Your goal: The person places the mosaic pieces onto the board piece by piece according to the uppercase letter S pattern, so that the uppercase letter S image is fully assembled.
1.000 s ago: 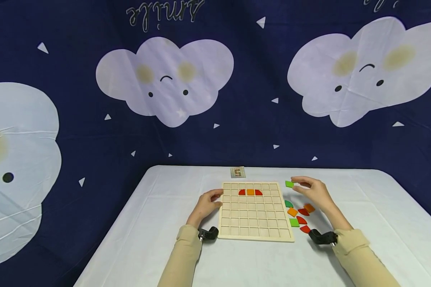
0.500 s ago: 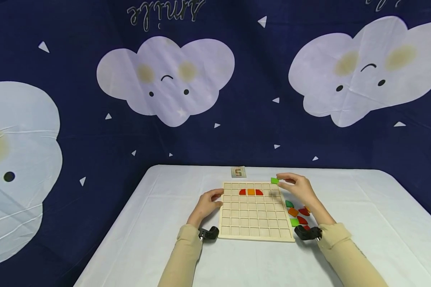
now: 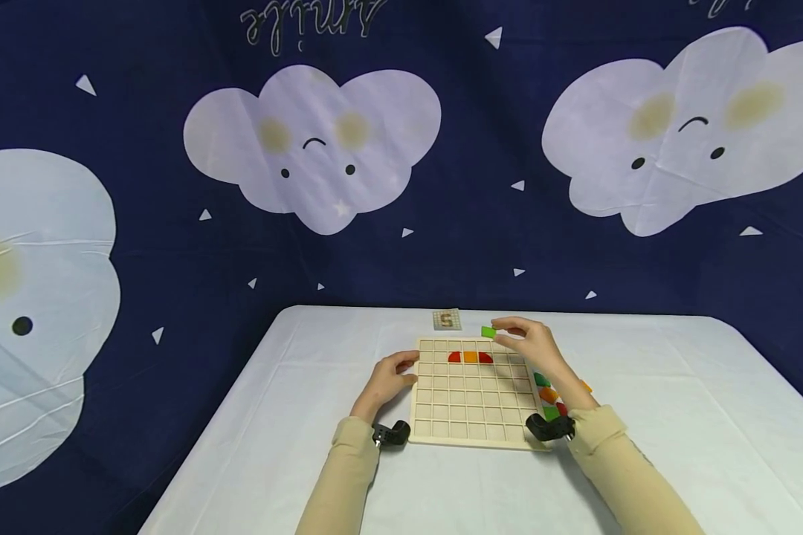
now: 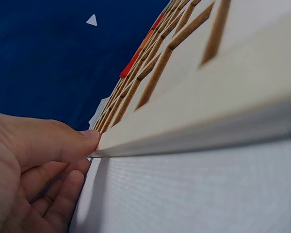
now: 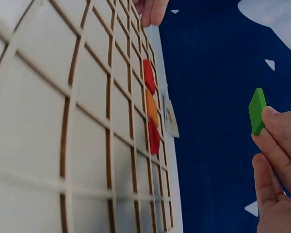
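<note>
One left grip (image 3: pixel 384 380), thumb and fingers parted, touches a pale wooden gridded board (image 3: pixel 475 409); from afar I see red quarter-round pieces (image 3: pixel 454 357) flanking an orange square tile (image 3: pixel 470 357) and, raised near the board's far edge, a flat green square tile (image 3: pixel 487 332) pinched by the right grip (image 3: pixel 534 344).

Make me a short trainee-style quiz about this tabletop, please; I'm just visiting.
1. What colour is the square between the two red pieces on the grid board?
2. True or false: the left hand touches the board's edge.
3. The right hand pinches: a) a red piece; b) a green tile; c) nothing.

Key: 1. Orange. 2. True. 3. b.
</note>
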The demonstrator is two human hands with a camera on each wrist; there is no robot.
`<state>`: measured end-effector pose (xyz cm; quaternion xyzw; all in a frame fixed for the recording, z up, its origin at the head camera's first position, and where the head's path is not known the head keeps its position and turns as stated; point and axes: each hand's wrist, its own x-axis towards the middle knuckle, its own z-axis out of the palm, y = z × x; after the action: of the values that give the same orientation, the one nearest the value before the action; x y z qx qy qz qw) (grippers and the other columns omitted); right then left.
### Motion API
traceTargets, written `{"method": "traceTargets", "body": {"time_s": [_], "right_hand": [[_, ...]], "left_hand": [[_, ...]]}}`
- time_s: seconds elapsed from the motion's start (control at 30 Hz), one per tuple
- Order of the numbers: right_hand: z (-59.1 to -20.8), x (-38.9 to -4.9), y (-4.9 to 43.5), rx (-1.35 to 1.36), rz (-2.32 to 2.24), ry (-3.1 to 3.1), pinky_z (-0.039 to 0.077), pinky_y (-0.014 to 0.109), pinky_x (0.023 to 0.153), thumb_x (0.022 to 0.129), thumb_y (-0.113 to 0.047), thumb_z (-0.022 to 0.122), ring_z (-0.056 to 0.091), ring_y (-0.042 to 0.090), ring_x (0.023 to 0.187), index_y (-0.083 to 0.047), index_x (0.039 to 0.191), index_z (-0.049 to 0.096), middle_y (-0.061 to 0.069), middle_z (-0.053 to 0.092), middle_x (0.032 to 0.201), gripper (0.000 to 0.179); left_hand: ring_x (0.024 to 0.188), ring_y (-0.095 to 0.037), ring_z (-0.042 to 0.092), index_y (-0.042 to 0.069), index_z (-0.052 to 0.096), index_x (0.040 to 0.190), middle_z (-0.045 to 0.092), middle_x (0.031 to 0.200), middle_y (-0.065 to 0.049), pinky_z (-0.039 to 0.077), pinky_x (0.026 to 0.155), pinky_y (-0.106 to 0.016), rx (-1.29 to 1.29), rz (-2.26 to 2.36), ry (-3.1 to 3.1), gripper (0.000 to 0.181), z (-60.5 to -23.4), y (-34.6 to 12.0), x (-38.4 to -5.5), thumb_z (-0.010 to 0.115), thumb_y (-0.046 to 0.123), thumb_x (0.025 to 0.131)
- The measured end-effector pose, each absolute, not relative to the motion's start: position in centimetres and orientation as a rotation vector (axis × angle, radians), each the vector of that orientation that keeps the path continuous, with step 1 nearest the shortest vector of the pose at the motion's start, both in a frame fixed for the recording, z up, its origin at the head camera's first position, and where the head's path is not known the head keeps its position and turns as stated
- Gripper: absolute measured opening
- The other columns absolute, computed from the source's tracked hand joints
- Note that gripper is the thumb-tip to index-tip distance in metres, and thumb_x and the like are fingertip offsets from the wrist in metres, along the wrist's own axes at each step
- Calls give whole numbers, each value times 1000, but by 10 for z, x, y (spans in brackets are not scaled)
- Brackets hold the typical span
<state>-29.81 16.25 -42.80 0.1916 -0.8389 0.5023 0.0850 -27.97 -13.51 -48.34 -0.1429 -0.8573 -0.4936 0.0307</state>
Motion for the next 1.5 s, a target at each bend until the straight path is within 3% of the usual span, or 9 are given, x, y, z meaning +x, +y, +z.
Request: {"method": "traceTargets", "body": {"time_s": [0.93, 1.2, 1.5], "right_hand": [[-450, -294, 118, 566, 1543, -2549, 51, 45, 88, 86, -14, 70, 57, 33, 109, -3, 117, 65, 11, 65, 114, 34], [-463, -299, 117, 568, 1560, -2566, 50, 40, 91, 84, -13, 72, 58, 31, 108, -2, 115, 66, 11, 65, 113, 34], [-472, -294, 112, 605, 1518, -2608, 54, 36, 80, 82, -10, 73, 62, 27, 97, -6, 113, 68, 9, 66, 110, 31]], "left_hand": [[110, -29, 56, -2, 58, 126, 60, 121, -15, 47, 95, -35, -428, -1523, -2660, 47, -482, -135, -278, 67, -5, 80], [109, -28, 56, -1, 59, 125, 60, 120, -15, 47, 94, -35, -428, -1518, -2661, 46, -481, -135, -278, 67, -5, 80], [109, -28, 56, -2, 58, 125, 60, 121, -15, 47, 95, -36, -441, -1525, -2649, 46, -481, -135, -279, 66, -6, 80]]}}
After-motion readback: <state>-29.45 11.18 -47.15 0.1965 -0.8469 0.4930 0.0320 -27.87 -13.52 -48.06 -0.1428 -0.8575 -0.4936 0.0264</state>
